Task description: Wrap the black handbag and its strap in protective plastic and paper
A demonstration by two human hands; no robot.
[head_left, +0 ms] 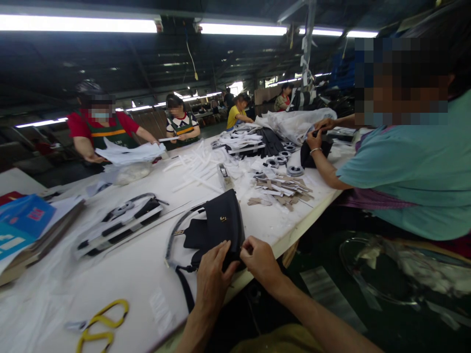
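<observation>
A black handbag (222,215) with small gold-coloured hardware lies tilted at the table's near edge, its flap toward the left. My left hand (213,274) is closed over the bag's near end, thumb and fingers gripping it. At the bag's lower right corner, my right hand (259,260) has thumb and forefinger pinched together; whatever is between them is too small to make out. A strap (171,240), partly in clear wrapping, loops out on the bag's left side. Yellow-handled scissors (105,321) lie to the left of my left hand.
Another wrapped bag part (123,220) lies left on the white table (143,274). Cardboard strips (285,189), tape rolls (294,169) and white strips (198,166) are heaped farther back. A co-worker in a teal shirt (408,171) sits close on the right; several others work across the table.
</observation>
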